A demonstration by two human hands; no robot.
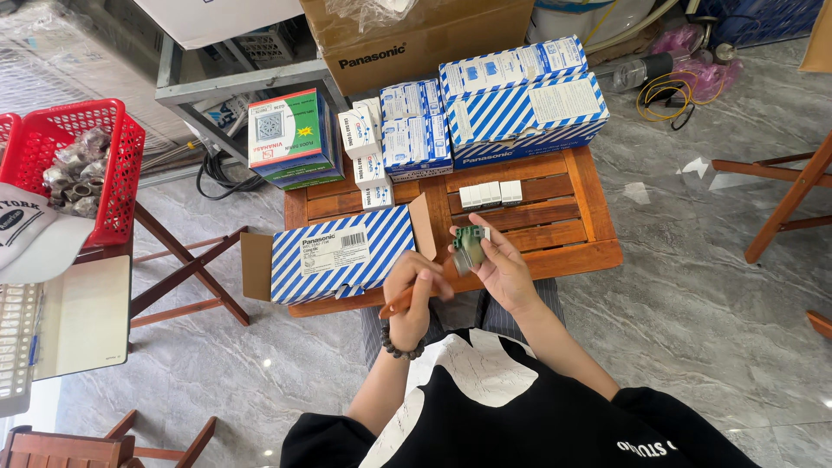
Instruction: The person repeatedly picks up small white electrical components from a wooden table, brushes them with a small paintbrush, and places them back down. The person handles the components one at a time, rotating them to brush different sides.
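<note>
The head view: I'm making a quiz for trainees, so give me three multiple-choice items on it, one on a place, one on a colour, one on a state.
1. Where does the row of small white parts lie?
A. on the wooden table
B. in the red basket
C. on the floor

2. What colour is the handle of the screwdriver?
A. blue
B. orange
C. black

3. What is the state of the striped box nearest the hands?
A. crushed flat
B. sealed with tape
C. end flaps open

Answers:
1 A, the row rests on the slats of the wooden table.
2 B, the orange handle shows in the left hand, while the right hand holds a small green part.
3 C, brown flaps stand out at both ends.
</note>
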